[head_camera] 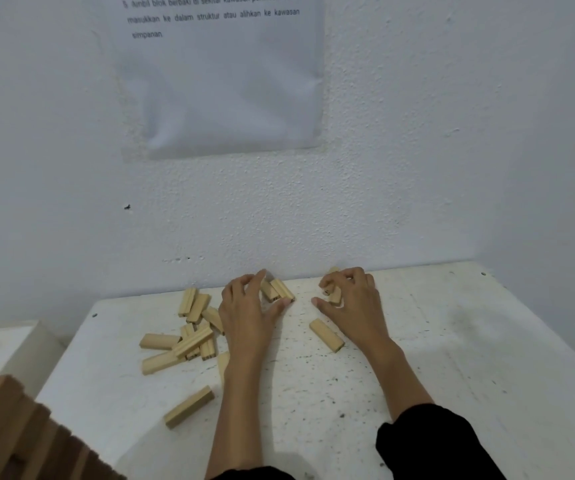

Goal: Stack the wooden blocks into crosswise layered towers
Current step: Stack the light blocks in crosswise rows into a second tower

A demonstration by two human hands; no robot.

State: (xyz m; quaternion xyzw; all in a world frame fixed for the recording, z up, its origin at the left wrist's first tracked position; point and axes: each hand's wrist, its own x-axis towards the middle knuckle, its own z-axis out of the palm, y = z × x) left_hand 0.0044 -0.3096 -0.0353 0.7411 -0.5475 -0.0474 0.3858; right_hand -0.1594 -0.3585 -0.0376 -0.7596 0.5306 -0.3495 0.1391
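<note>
Both hands reach to the far edge of the white worktop (452, 341), at about 12 o'clock, close against the wall (417, 168). The left hand (248, 306) curls round a pair of blocks (279, 289) lying side by side, fingers arched over them and thumb pressed to their near end. The right hand (352, 303), toward 1 o'clock, has its fingers curled round a small cluster of blocks (334, 295), with the thumb stretched out to the left. A lone block (326, 335) lies flat between the two wrists, just beside the right one. At 9 o'clock sits a loose pile (192, 329) of blocks, some lying across others. A stray block (189, 407) rests apart at 7 o'clock. A blurred stacked tower (9, 427) fills the near left corner of the view. A printed sheet (223, 81) hangs on the wall above.
</note>
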